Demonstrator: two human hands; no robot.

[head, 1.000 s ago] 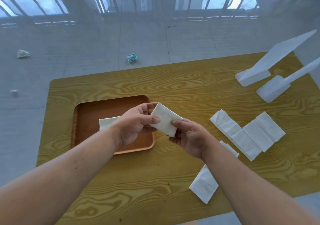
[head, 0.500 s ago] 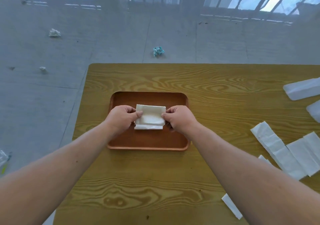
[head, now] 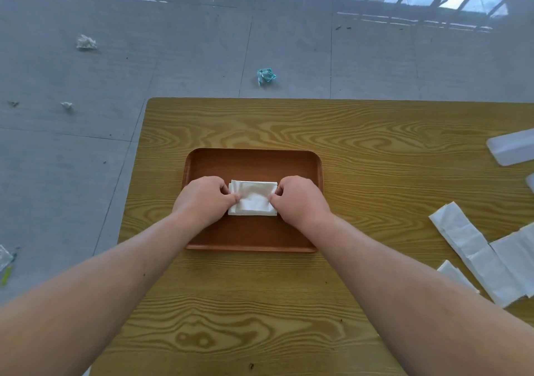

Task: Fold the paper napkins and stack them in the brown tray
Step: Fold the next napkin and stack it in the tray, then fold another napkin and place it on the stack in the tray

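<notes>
**Hands pinching a folded napkin in the tray**

Forearms come in bare from both bottom corners and meet over the rounded-corner brown wooden tray point(head: 251, 160), which sits on the yellow wood-grain surface point(head: 289, 127) toward its left side. Left hand point(head: 203, 200) is knuckles-up with fingers curled under, thumb and fingertips pinched on the left edge of the folded white paper napkin point(head: 253, 199). Right hand point(head: 300, 199) mirrors it pretty much exactly, curled and pinched on the right edge. So both hands are closed down on the same napkin, one at each short end.

The napkin lies flat in the middle of the tray floor. A second paper edge peeks out along its left and bottom sides, so it looks like layers, but I can't tell if that's another napkin underneath or just the fold. Nothing else in the tray.

No writing or labels that I can read anywhere.

Off to the right of the surface, well apart from the tray, is a loose bunch of flat white paper napkins point(head: 474, 248), overlapping each other and running off the frame edge. Further back on the right there's a translucent white plastic piece point(head: 511, 151), also cut off.

Grey tiled floor point(head: 173, 57) beyond the surface has a crumpled teal-and-white wad point(head: 265, 76) and a crumpled white paper ball point(head: 86, 42) lying on it.
</notes>
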